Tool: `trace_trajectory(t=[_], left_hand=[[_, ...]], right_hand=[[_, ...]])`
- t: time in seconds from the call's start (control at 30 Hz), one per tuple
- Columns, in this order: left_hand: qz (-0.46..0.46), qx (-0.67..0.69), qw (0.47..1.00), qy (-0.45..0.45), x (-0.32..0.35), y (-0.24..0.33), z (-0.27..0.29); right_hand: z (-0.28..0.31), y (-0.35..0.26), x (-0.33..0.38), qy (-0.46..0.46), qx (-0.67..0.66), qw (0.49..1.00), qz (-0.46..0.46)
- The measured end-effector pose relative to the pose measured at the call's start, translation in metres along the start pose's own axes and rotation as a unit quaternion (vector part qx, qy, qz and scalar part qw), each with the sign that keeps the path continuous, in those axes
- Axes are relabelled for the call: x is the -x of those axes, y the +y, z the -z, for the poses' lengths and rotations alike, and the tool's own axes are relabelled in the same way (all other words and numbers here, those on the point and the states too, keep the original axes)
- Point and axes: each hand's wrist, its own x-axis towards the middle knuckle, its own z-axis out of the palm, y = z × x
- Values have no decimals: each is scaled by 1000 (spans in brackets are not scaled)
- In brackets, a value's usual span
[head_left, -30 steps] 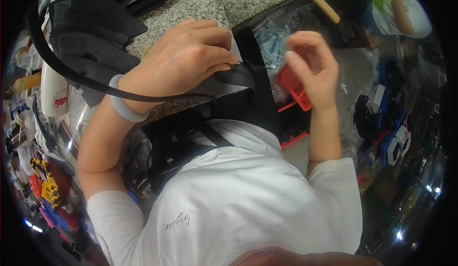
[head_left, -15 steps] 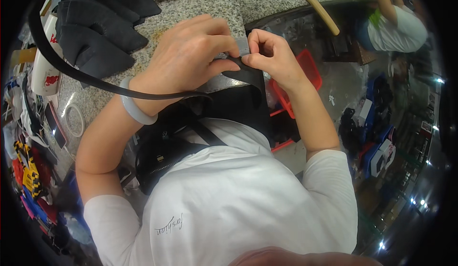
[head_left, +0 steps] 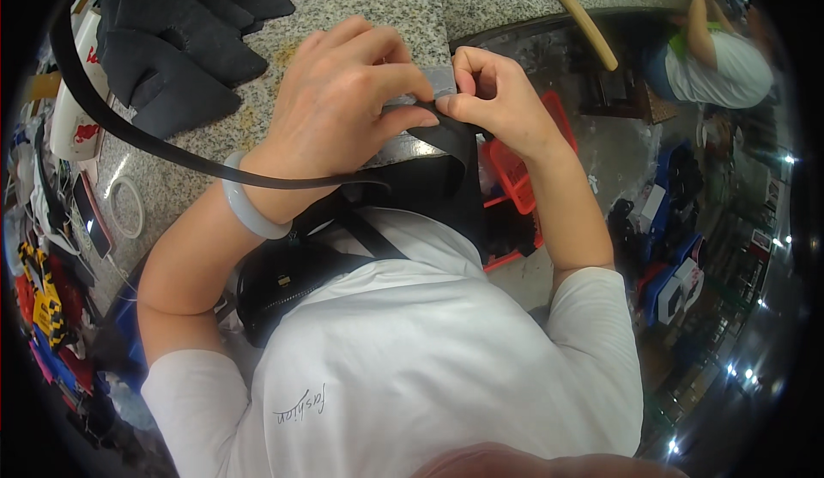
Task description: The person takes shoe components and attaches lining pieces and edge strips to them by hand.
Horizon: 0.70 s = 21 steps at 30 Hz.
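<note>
A black fabric piece [head_left: 442, 139] hangs over the edge of the granite table in front of me. My left hand [head_left: 330, 105] pinches its upper edge between thumb and forefinger, wearing a pale bangle [head_left: 249, 199] at the wrist. Close beside it, my right hand [head_left: 498, 100] grips the same edge with its thumb against a curled forefinger. The fingers partly hide where they meet the cloth. Shiny grey plate-like surfaces [head_left: 440, 81] show behind and below the fingertips. A long black strip [head_left: 180, 148] curves from the upper left across my left wrist.
Stacked black cut pieces [head_left: 172, 40] lie on the granite table [head_left: 360, 2] at the upper left. A curved wooden handle [head_left: 575, 15] juts past the far edge. Red baskets [head_left: 515, 173] stand below on the right. A phone [head_left: 92, 212] lies left; another person [head_left: 721, 62] is at the far right.
My view has shifted slightly. Both hands keep their pinch on the black fabric piece, and my left fingers sit slightly differently.
</note>
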Motion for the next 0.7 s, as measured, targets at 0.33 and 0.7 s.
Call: trace_trajectory(t=[0.33,0.7], left_hand=[[22,-17,999,21,9,7,-4],[41,-74,996,37,17,17,-9]], right_hand=[[3,-4,-3,-28,31,999,-4],[3,-3,-7,-25,43,999,5]])
